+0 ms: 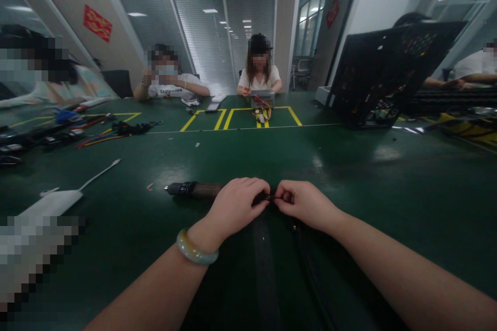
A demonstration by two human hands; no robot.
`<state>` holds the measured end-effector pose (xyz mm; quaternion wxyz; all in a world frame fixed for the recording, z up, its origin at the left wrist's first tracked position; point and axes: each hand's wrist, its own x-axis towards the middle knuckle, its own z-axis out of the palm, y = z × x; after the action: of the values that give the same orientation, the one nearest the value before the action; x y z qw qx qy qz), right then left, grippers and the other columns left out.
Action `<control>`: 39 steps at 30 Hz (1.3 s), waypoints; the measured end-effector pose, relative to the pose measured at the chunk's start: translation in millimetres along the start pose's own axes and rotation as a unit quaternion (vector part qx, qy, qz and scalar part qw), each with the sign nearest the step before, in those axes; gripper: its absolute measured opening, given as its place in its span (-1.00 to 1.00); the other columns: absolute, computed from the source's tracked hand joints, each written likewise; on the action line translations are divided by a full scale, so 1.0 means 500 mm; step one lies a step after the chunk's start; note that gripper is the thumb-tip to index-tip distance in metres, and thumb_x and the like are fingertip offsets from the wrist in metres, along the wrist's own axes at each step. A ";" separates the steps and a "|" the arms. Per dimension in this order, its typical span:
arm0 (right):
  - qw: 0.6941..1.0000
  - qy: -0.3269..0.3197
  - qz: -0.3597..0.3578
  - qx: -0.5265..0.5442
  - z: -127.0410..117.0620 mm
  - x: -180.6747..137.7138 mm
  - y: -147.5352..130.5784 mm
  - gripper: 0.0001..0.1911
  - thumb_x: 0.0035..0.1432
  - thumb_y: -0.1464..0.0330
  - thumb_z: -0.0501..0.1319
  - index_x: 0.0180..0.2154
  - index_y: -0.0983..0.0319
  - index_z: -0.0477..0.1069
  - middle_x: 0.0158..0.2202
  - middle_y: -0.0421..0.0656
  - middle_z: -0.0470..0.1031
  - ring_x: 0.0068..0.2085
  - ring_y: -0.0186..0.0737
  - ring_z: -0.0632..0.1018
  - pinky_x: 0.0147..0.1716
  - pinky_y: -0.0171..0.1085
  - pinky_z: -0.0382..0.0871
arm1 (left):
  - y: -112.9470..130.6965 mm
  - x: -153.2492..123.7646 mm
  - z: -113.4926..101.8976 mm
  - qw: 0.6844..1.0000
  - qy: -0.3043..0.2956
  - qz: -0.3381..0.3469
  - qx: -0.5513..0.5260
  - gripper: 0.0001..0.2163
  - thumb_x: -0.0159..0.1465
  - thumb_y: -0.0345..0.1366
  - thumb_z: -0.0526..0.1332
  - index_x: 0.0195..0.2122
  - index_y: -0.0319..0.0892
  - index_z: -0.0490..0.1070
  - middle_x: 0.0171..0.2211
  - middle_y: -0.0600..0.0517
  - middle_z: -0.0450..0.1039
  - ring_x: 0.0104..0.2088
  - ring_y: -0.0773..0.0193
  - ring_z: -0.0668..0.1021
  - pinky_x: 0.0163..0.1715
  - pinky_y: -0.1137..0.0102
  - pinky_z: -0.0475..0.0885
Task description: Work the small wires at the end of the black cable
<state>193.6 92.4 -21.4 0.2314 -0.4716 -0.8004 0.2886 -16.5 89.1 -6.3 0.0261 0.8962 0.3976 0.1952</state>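
Note:
My left hand [237, 202] and my right hand [303, 202] meet over the dark green table [388, 191], both with fingers curled. Between them they pinch a thin dark cable or tie [274, 198]. A dark cylindrical bundle [192, 189] with a black band lies on the table and runs out to the left from under my left hand. I wear a pale green bangle [195, 251] on my left wrist. Dark straps or cables [266, 264] run from my hands toward me.
A white charger with its cord [62, 197] lies at the left. Red and black cables [104, 132] pile up at the far left. A black crate [384, 70] tilts at the right. Several people sit around the table; yellow tape boxes [240, 114] mark its far side.

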 end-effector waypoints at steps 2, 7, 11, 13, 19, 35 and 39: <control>1.000 -0.002 0.000 0.002 0.001 0.000 0.001 -0.96 0.12 0.37 0.23 -0.33 0.19 0.43 -0.48 -0.27 0.42 -0.48 -0.35 0.40 -0.49 -0.37 0.16 | 0.001 0.001 -0.001 1.000 -0.002 -0.002 -0.002 -0.87 0.24 -0.32 0.24 -0.19 -0.10 0.37 -0.26 0.08 0.45 -0.24 0.22 0.48 -0.22 0.28 0.35; 1.000 0.000 0.002 0.000 0.004 0.002 0.004 -0.97 0.11 0.38 0.23 -0.34 0.18 0.44 -0.47 -0.26 0.43 -0.46 -0.35 0.41 -0.48 -0.38 0.17 | 0.000 0.001 -0.002 1.000 0.001 0.001 -0.002 -0.92 0.25 -0.33 0.21 -0.23 -0.11 0.38 -0.28 0.07 0.45 -0.25 0.22 0.48 -0.23 0.29 0.35; 1.000 0.001 0.004 0.003 0.007 0.003 0.006 -0.97 0.11 0.37 0.24 -0.34 0.19 0.44 -0.47 -0.26 0.44 -0.46 -0.34 0.41 -0.48 -0.38 0.17 | -0.002 0.001 0.000 1.000 -0.003 -0.001 -0.009 -0.91 0.25 -0.30 0.22 -0.22 -0.11 0.39 -0.27 0.06 0.45 -0.25 0.22 0.49 -0.23 0.29 0.35; 1.000 0.000 0.008 0.006 0.007 0.003 0.007 -0.97 0.12 0.36 0.24 -0.34 0.19 0.44 -0.47 -0.25 0.44 -0.46 -0.34 0.42 -0.48 -0.38 0.18 | -0.003 0.002 0.000 1.000 -0.007 -0.004 -0.012 -0.90 0.24 -0.29 0.24 -0.22 -0.11 0.39 -0.27 0.07 0.46 -0.24 0.22 0.49 -0.22 0.29 0.35; 1.000 0.006 -0.006 -0.008 0.007 0.003 0.006 -0.95 0.15 0.35 0.22 -0.35 0.18 0.43 -0.45 -0.25 0.45 -0.44 -0.32 0.42 -0.47 -0.36 0.18 | -0.003 0.003 0.001 1.000 -0.008 -0.007 -0.016 -0.91 0.24 -0.31 0.25 -0.23 -0.10 0.40 -0.26 0.08 0.46 -0.24 0.21 0.49 -0.23 0.29 0.35; 0.997 0.019 -0.031 -0.064 0.001 0.003 -0.002 -0.97 0.16 0.36 0.23 -0.33 0.16 0.45 -0.41 -0.25 0.45 -0.39 -0.31 0.43 -0.45 -0.37 0.16 | -0.003 0.005 0.001 0.999 -0.010 -0.036 -0.023 -0.90 0.21 -0.27 0.29 -0.26 -0.08 0.42 -0.32 0.12 0.49 -0.27 0.22 0.50 -0.23 0.31 0.34; 0.997 0.020 -0.034 -0.059 0.003 0.002 0.000 -0.96 0.17 0.35 0.22 -0.31 0.15 0.46 -0.40 -0.25 0.47 -0.38 -0.31 0.44 -0.44 -0.37 0.18 | -0.003 0.004 0.003 0.999 -0.010 -0.040 -0.018 -0.90 0.22 -0.27 0.29 -0.25 -0.07 0.42 -0.30 0.12 0.49 -0.25 0.22 0.50 -0.20 0.29 0.34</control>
<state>192.2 93.2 -22.4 0.2287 -0.4631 -0.8267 0.2231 -15.8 92.1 -7.3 0.0541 0.8806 0.4297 0.1925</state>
